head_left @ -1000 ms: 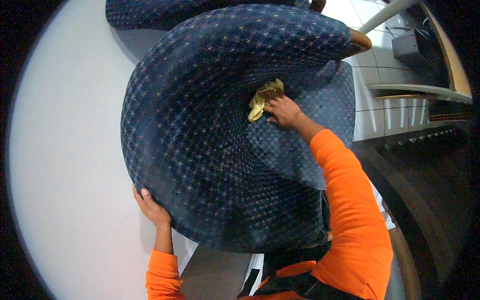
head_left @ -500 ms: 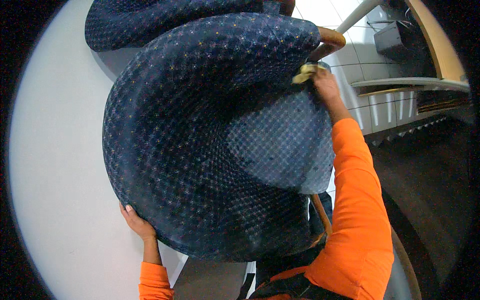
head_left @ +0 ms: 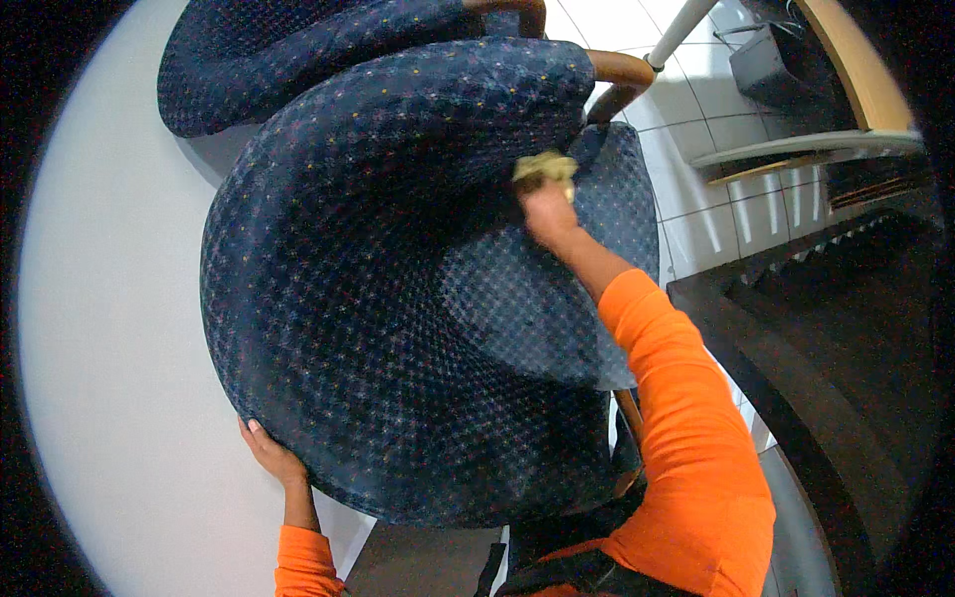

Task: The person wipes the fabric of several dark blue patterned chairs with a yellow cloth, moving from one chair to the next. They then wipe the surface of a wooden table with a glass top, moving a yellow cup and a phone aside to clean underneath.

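A rounded armchair (head_left: 398, 298) in dark blue patterned fabric fills the middle of the view, its lighter-looking seat (head_left: 527, 308) on the right. My right hand (head_left: 549, 214) is closed on a crumpled yellow cloth (head_left: 545, 171) at the inner side of the far armrest, by the seat's far edge. Motion blurs that hand a little. My left hand (head_left: 271, 453) grips the outer edge of the chair's backrest at the lower left, thumb on top; the other fingertips are hidden behind the rim.
Another blue patterned chair (head_left: 318, 60) stands just beyond. Pale wall or panel (head_left: 109, 328) runs along the left. A wooden armrest end (head_left: 622, 72) and white pole (head_left: 681, 35) are at the far right, above white floor tiles (head_left: 696, 179). Dark furniture (head_left: 776, 328) borders the right.
My right hand has drawn the yellow cloth leftward and slightly nearer, from the armrest's front toward the backrest. My left hand stays on the rim. The view has shifted slightly.
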Demonstrator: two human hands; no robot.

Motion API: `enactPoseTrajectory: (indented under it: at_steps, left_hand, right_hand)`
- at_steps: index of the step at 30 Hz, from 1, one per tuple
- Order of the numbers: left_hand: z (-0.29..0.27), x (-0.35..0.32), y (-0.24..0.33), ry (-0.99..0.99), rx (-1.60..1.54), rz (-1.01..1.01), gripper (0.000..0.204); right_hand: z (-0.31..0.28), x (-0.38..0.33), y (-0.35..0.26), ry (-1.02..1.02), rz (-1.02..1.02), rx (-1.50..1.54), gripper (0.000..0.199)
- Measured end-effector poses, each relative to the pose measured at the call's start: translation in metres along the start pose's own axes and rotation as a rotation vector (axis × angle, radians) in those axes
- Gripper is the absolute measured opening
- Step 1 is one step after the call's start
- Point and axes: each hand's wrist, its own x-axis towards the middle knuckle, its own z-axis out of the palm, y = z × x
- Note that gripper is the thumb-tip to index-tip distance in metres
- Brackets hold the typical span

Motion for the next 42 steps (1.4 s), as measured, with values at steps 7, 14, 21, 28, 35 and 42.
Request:
enactPoseTrajectory:
  at_steps: [7, 14, 21, 28, 35, 42]
  left_hand:
    - [-0.011, 0.002, -0.011, -0.024, 0.014, 0.042, 0.058]
    - [0.004, 0.006, -0.004, 0.02, 0.058, 0.022, 0.058]
    - [-0.006, -0.001, -0.006, -0.036, 0.045, 0.017, 0.059]
    - [0.004, 0.004, -0.004, -0.065, -0.058, 0.016, 0.06]
    - [-0.012, 0.012, -0.033, -0.104, -0.133, -0.036, 0.06]
    - [-0.008, 0.012, -0.024, -0.124, -0.122, -0.018, 0.057]
  right_hand:
    - [-0.071, -0.038, 0.035, -0.059, -0.178, -0.035, 0.046]
    - [0.024, -0.035, 0.018, 0.444, -0.187, 0.113, 0.049]
    - [0.029, -0.225, 0.016, -0.141, -0.287, 0.438, 0.043]
    - [-0.038, -0.067, 0.175, 0.712, 0.498, 0.538, 0.044]
    - [-0.029, 0.003, 0.16, 0.401, 0.674, 0.366, 0.042]
    - [0.023, -0.128, 0.137, 0.306, 0.717, 0.282, 0.032]
